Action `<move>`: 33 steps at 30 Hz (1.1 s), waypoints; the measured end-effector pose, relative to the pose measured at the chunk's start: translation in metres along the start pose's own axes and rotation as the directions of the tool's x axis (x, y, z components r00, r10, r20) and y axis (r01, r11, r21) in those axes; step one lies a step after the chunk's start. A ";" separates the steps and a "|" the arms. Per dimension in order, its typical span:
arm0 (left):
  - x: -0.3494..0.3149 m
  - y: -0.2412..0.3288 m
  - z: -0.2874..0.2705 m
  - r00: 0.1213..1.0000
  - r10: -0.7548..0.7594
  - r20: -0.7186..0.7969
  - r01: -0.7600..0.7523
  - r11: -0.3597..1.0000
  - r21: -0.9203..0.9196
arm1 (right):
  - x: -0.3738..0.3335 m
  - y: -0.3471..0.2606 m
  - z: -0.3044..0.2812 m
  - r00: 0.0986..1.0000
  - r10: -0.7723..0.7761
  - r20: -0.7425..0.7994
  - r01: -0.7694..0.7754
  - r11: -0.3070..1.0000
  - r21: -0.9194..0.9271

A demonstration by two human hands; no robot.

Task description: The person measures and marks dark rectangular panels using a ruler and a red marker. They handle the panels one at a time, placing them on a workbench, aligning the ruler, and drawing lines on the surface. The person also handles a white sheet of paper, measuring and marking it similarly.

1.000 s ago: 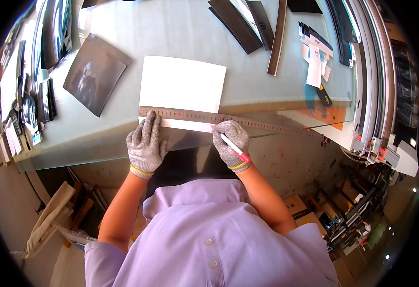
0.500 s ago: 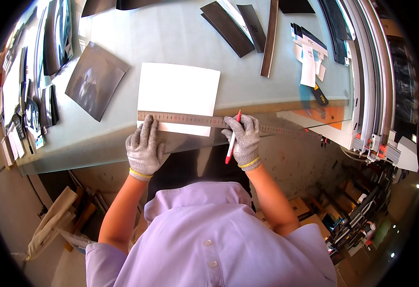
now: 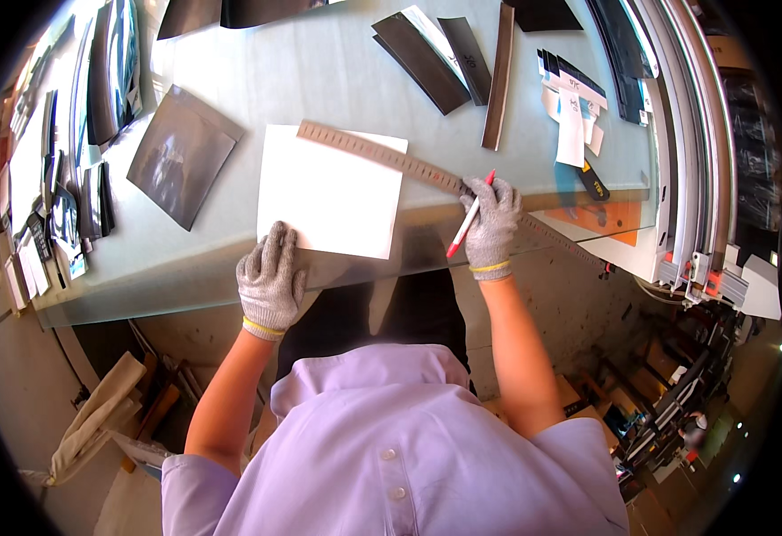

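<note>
A white sheet (image 3: 328, 196) lies on the glass tabletop in front of me. My left hand (image 3: 271, 279), in a grey knitted glove, rests its outstretched fingertips on the sheet's near left corner. A long metal ruler (image 3: 382, 154) slants over the sheet's far right part and out past its right edge. Gloved too, my right hand (image 3: 495, 228) is closed on the ruler beyond the sheet. A red-and-white pen (image 3: 472, 215) is also held in that hand, tilted across the fingers.
A dark square sheet (image 3: 184, 157) lies to the left. Dark strips (image 3: 422, 62) and small labelled pieces (image 3: 571, 125) lie farther back. A black-and-yellow cutter (image 3: 595, 180) is near the right side, beside metal rails (image 3: 677, 134). The glass table's edge (image 3: 159, 308) runs in front of me.
My right hand has moved right and slightly away with the ruler and pen. The ruler has swung from nearly level to slanting, its left end now farther back. My left hand stays in place.
</note>
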State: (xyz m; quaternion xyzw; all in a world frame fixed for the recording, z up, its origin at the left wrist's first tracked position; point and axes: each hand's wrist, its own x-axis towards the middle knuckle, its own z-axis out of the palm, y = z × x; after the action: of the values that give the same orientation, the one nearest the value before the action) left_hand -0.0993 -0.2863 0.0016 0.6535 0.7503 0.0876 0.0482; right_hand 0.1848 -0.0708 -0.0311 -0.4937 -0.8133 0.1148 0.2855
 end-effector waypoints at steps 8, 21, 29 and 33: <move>0.005 0.003 -0.008 1.000 -0.024 -0.007 0.023 0.997 -0.069 | 0.043 0.043 -0.014 0.998 -0.021 0.067 0.030 0.990 -0.137; 0.169 -0.015 -0.029 0.966 0.040 0.255 -0.034 0.999 -0.026 | -0.128 -0.044 -0.064 0.276 0.347 0.896 -0.944 0.273 0.185; 0.070 0.066 -0.001 0.941 -0.131 0.312 0.216 0.943 -0.253 | -0.132 -0.058 -0.037 0.303 0.420 0.856 -0.904 -0.157 0.397; 0.070 0.061 -0.013 0.983 -0.176 0.043 0.164 0.761 -0.627 | -0.093 -0.073 -0.068 0.693 0.503 0.516 -0.720 0.514 0.465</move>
State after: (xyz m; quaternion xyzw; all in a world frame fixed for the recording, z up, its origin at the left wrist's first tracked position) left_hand -0.0519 -0.2098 0.0290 0.5283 0.7346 0.3340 0.2641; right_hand 0.2030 -0.1933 0.0259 -0.5980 -0.5258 0.5551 0.2402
